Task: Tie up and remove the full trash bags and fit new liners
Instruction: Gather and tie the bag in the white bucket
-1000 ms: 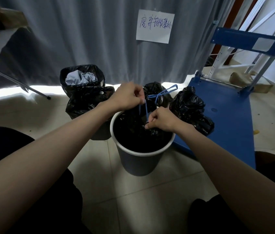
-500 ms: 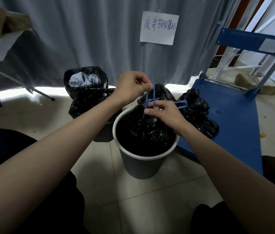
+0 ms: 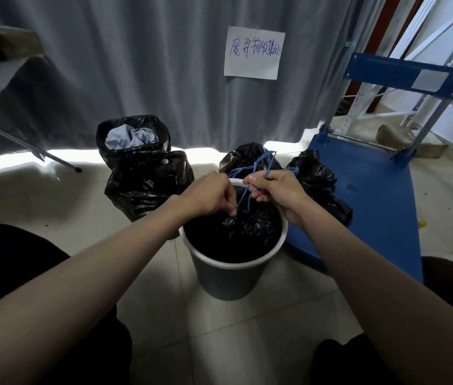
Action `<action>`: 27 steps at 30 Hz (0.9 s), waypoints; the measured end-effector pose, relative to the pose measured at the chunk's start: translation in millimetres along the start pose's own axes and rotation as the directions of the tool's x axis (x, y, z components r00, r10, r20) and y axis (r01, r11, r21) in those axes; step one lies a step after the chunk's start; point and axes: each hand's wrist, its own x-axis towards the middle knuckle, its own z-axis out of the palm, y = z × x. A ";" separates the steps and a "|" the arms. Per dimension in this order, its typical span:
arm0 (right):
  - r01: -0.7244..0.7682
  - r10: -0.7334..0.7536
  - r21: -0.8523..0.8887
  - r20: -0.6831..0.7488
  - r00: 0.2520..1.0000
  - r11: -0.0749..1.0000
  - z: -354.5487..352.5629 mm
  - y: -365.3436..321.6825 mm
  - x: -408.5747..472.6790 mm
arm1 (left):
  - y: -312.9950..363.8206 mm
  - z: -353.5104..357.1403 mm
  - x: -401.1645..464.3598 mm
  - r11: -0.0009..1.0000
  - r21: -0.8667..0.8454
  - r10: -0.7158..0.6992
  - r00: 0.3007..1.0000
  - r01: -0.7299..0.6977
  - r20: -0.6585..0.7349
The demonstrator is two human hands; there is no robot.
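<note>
A grey round bin point(image 3: 231, 276) with a white rim stands on the tiled floor in front of me. Inside it sits a full black trash bag point(image 3: 250, 226), its mouth gathered. Blue drawstrings point(image 3: 250, 173) rise from the bag's neck and loop above the rim. My left hand point(image 3: 208, 195) pinches the strings low down, right at the gathered neck. My right hand point(image 3: 278, 187) grips the same strings higher up, over the bin's far rim.
A tied black bag point(image 3: 247, 159) and another point(image 3: 319, 184) lie behind the bin. At left stands an open black-lined bin point(image 3: 133, 134) with grey paper, a black bag point(image 3: 150, 182) in front of it. A blue platform cart point(image 3: 372, 207) fills the right. Grey curtain point(image 3: 136, 65) behind.
My left hand has dropped from above the bin down to the bag's neck. My right hand has risen and pulled the blue strings upward.
</note>
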 end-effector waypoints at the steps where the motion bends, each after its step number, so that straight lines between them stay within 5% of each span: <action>1: 0.003 -0.003 0.004 -0.009 1.000 1.000 0.0 -1.7 -0.4 | 0.8 1.3 0.2 1.000 0.027 0.001 1.000 -0.001 0.000; 9: 0.046 -0.019 0.137 -0.193 0.981 0.989 -13.7 -8.8 2.0 | -10.7 -1.6 2.1 0.984 0.180 -0.002 0.999 0.009 -0.037; 16: 0.053 -0.056 0.205 0.007 0.998 0.977 2.5 -20.2 -2.0 | 3.5 -13.5 8.1 0.939 -0.332 0.044 0.988 -0.091 -0.146; 23: 0.018 -0.036 0.372 0.042 0.998 0.928 1.0 -23.4 -1.2 | 7.6 -15.2 10.6 0.886 -0.462 -0.036 0.985 -0.048 -0.170; 27: -0.022 0.018 0.268 0.018 1.000 0.963 2.2 -9.8 2.2 | -0.2 -23.1 15.0 0.841 -0.539 -0.099 0.973 -0.030 -0.210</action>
